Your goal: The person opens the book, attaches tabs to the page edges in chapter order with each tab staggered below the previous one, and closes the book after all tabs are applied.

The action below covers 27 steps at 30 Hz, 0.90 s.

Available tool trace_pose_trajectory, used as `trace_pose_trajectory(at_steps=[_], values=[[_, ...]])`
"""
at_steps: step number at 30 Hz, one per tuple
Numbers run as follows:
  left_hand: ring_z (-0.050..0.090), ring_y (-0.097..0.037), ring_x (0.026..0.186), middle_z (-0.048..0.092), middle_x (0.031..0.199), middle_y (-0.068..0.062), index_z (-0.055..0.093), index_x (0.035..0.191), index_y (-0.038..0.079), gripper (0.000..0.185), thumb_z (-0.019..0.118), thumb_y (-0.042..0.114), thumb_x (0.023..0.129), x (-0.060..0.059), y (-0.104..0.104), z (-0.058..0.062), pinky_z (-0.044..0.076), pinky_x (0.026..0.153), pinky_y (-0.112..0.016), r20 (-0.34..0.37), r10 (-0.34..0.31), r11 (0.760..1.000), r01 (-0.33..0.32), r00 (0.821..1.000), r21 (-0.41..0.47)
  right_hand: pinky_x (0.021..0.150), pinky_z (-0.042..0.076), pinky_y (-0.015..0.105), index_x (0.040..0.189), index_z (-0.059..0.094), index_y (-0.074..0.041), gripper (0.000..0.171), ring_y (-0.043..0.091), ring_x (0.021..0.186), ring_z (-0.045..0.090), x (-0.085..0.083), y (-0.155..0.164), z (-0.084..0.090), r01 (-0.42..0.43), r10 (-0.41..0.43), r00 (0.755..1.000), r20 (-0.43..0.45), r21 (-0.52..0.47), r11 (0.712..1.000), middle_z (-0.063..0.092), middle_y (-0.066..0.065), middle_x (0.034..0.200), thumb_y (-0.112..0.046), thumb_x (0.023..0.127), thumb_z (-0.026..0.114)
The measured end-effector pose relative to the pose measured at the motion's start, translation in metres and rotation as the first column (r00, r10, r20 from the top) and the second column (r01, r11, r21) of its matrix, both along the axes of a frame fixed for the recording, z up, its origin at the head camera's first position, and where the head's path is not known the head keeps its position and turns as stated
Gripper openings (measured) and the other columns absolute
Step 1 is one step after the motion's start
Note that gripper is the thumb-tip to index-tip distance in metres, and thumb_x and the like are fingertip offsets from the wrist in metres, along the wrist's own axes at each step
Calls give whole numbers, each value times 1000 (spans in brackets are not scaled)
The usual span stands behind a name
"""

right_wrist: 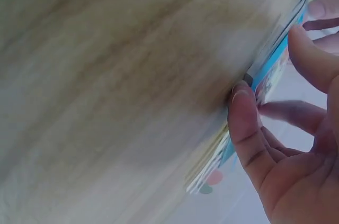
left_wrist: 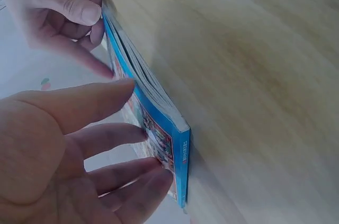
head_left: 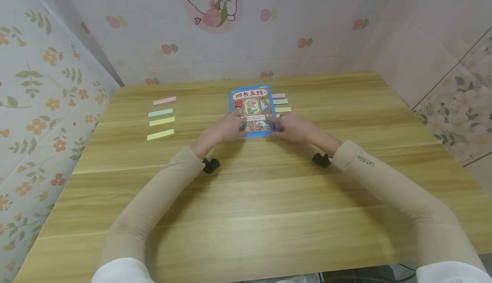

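Observation:
A blue-bordered book (head_left: 251, 103) with an illustrated cover and red Chinese title lies flat on the wooden table. My left hand (head_left: 229, 128) rests at its lower left; in the left wrist view the relaxed fingertips touch the cover and the thumb lies by the page edge. At the lower right corner is my right hand (head_left: 292, 128). The right wrist view shows its thumb (right_wrist: 243, 102) against the book's edge and a finger over the cover, pinching the corner. Pink, green and yellow paper strips (head_left: 282, 110) show beside the book's right edge.
Several coloured paper strips, among them a green strip (head_left: 160, 113) and a pink strip (head_left: 164, 101), lie in a column on the left of the table (head_left: 246, 214). Behind it hangs a patterned curtain (head_left: 284, 39). Black cables (head_left: 369, 278) show below the front edge.

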State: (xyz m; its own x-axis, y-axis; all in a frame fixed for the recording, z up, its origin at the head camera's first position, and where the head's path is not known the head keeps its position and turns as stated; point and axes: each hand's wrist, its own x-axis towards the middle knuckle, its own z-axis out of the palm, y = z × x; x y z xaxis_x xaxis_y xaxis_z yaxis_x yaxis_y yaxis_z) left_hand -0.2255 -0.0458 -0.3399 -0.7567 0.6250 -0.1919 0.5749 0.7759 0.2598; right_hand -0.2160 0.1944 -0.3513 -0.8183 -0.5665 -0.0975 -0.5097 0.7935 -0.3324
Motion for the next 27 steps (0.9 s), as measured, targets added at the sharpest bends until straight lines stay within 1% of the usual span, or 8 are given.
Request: trace_pose_trajectory(at_steps=[3, 6, 7, 11, 16, 19, 24, 27], values=[[49, -30, 109, 54, 126, -20, 61, 125, -3, 37, 64, 24, 100, 2, 0, 1, 45, 97, -43, 6, -9, 1000, 9, 1000, -29, 59, 36, 29, 151, 42, 0, 75, 18, 67, 41, -1, -2, 0, -3, 3, 1000, 31, 10, 1000, 49, 9, 82, -39, 94, 72], [49, -36, 121, 48, 139, -24, 55, 136, -4, 48, 65, 26, 100, 2, -2, 1, 45, 104, -46, 18, 0, 999, 1, 1000, -50, 64, 39, 32, 152, 40, -2, 73, 21, 74, 45, -3, -5, -2, -1, 1, 998, 64, 9, 1000, 52, 12, 90, -36, 96, 70], [48, -37, 123, 47, 141, -25, 56, 134, -4, 47, 65, 26, 100, 2, -2, 1, 45, 104, -47, 21, 2, 998, 0, 1000, -56, 65, 40, 32, 152, 40, -2, 71, 21, 75, 46, -3, -6, -4, -4, 3, 998, 67, 12, 1000, 53, 13, 91, -35, 96, 70], [42, -43, 135, 41, 149, -26, 54, 138, -3, 49, 65, 27, 100, 2, -3, 1, 39, 111, -51, 26, 20, 997, -18, 999, -74, 65, 40, 32, 150, 41, -2, 68, 20, 75, 44, -8, -9, -7, -22, 20, 997, 70, 18, 1000, 50, 10, 87, -33, 97, 69], [49, -36, 122, 50, 137, -22, 61, 123, -1, 35, 66, 24, 99, -1, -5, -1, 45, 104, -47, 11, 28, 997, -27, 1000, -67, 59, 33, 28, 147, 42, 4, 65, 16, 64, 34, -15, -13, -6, -72, 71, 996, 54, 10, 997, 37, 2, 73, -29, 98, 69], [52, -31, 113, 53, 130, -20, 63, 119, -1, 32, 68, 23, 98, -4, -6, -2, 48, 99, -43, -9, 22, 998, -22, 1000, -61, 57, 31, 27, 146, 43, 5, 64, 13, 59, 30, -19, -15, -4, -76, 75, 996, 49, 5, 997, 32, -1, 68, -28, 97, 70], [53, -29, 106, 56, 126, -19, 65, 119, -2, 35, 69, 26, 98, -10, -8, -3, 48, 95, -42, -36, 30, 997, -32, 999, -64, 57, 31, 27, 147, 43, 3, 65, 12, 58, 29, -26, -19, -2, -48, 47, 996, 75, 6, 999, 32, -2, 68, -30, 97, 70], [53, -32, 111, 56, 128, -19, 64, 123, -2, 39, 69, 27, 98, -14, -8, -2, 47, 98, -42, -42, 35, 996, -38, 998, -75, 57, 31, 27, 147, 43, 3, 65, 12, 58, 28, -31, -21, -2, -51, 49, 996, 77, 15, 999, 32, -2, 67, -29, 98, 69]])
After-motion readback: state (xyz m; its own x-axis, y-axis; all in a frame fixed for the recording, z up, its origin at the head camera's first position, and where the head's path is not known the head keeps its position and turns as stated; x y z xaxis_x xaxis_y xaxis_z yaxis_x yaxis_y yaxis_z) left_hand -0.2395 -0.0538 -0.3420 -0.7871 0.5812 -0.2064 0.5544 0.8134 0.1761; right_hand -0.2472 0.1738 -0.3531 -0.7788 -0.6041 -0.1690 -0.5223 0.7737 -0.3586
